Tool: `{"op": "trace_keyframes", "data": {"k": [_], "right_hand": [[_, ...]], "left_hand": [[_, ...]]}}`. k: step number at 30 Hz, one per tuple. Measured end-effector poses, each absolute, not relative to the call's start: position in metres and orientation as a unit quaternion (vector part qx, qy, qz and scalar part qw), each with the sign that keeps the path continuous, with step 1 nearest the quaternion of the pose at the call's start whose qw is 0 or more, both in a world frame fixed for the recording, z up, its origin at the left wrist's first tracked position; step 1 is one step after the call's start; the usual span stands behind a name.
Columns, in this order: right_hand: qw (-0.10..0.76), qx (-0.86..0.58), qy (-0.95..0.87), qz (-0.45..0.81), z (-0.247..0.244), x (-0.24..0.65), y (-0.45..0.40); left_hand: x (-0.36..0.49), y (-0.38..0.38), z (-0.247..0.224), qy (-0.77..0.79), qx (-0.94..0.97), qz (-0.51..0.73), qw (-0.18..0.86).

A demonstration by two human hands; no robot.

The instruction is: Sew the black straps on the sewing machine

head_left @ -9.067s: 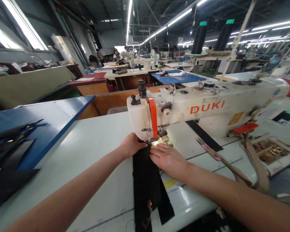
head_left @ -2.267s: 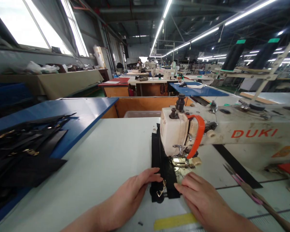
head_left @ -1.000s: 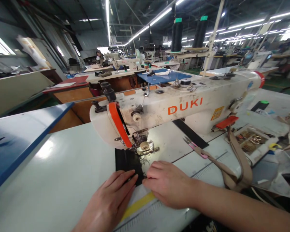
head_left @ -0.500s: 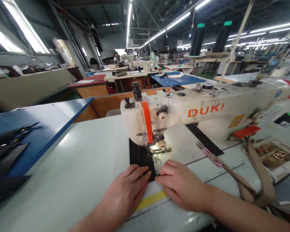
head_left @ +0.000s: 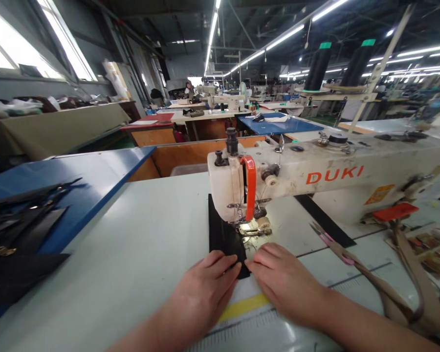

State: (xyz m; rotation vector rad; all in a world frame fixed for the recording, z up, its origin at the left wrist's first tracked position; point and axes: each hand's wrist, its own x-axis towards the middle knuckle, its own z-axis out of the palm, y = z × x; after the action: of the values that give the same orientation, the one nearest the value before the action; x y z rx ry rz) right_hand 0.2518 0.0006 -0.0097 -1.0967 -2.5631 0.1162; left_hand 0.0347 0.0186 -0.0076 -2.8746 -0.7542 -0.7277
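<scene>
Two hands lie open and flat on the surface (head_left: 132, 244), neither clamped on anything: the left hand (head_left: 201, 293) presses its fingertips onto the near end of a black fabric strip (head_left: 223, 234), and the right hand (head_left: 284, 283) sits just beside it, its fingers touching the strip's right corner. The strip runs straight back under the presser foot (head_left: 251, 230) of a white DUKI sewing machine (head_left: 278, 181), its far end showing beside the machine head. Yellow tape (head_left: 244, 308) lies on the surface just below the hands. To the right, pink-handled snips (head_left: 328, 242) lie near a beige strap (head_left: 396, 298); to the left, a pile of black pieces (head_left: 22, 230) sits on a blue board (head_left: 95, 166). Two black thread cones (head_left: 317, 73) stand above the machine
</scene>
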Motion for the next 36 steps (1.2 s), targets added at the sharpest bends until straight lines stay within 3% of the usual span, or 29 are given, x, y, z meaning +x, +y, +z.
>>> {"op": "trace_keyframes", "data": {"k": [15, 36], "right_hand": [[0.159, -0.382, -0.91, 0.031, -0.009, 0.25, 0.009], [0.165, -0.406, -0.899, -0.005, -0.009, 0.244, 0.036]], "left_hand": [[0.033, 0.025, -0.016, -0.251, -0.936, -0.247, 0.01], [0.035, 0.061, -0.007, -0.261, -0.935, -0.235, 0.051]]}}
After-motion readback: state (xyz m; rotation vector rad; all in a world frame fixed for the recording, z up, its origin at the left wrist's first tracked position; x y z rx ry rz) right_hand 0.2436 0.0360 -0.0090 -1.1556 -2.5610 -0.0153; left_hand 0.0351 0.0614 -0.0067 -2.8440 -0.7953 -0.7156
